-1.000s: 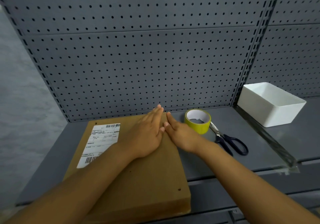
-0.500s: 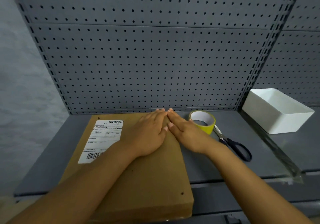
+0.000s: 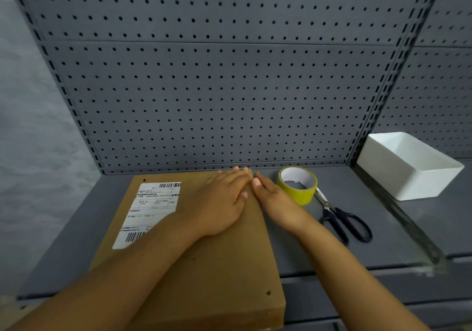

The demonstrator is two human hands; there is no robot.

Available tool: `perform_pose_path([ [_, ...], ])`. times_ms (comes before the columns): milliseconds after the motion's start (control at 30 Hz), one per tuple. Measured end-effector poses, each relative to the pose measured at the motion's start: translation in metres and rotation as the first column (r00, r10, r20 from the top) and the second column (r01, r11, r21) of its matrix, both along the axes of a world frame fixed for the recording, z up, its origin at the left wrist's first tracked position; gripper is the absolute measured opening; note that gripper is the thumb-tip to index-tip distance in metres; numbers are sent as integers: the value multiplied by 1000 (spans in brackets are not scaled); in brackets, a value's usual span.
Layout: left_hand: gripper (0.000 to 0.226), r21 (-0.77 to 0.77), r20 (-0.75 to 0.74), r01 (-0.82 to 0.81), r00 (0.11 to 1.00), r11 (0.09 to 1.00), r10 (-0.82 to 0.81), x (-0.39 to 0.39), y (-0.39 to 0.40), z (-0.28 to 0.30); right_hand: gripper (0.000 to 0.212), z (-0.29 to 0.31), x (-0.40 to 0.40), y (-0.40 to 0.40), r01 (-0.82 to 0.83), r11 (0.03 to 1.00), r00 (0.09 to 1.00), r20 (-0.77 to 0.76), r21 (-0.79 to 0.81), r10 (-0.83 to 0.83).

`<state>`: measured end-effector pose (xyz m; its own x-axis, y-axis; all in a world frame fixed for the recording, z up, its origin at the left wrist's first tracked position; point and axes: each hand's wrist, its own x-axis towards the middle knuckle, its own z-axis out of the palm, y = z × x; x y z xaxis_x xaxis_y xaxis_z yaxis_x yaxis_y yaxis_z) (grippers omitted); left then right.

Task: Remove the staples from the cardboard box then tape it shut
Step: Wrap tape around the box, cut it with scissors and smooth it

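We see the box (image 3: 204, 266) lying on the desk (image 3: 319, 254), its label (image 3: 150, 210) barcoded, print too small to read. Our left hand (image 3: 222, 203) lies flat on it; our right hand (image 3: 278, 203), fingers straight, rests at its right edge, beside tape (image 3: 297, 186).

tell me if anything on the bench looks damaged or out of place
Nothing is spilled or knocked over. The cardboard box has a few small dark holes in its top, one near the front right corner, and its front edge juts past the shelf. The tape roll, scissors and white bin sit tidily to its right.
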<state>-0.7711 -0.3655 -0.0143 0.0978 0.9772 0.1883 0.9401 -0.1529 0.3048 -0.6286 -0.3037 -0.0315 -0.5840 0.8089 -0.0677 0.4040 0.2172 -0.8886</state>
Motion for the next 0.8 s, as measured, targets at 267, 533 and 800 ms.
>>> perform_pose_path([
  [267,52,-35,-70,4,998,999,-7,1,0,0,57,3,-2,-1,-53,995,994,-97,-87,45],
  [533,61,-55,38,-33,999,998,35,5,-5,9,55,9,4,-1,-84,970,990,133,227,54],
  [800,41,-58,100,-40,994,998,45,3,-6,14,53,10,0,-5,-83,976,988,141,201,55],
])
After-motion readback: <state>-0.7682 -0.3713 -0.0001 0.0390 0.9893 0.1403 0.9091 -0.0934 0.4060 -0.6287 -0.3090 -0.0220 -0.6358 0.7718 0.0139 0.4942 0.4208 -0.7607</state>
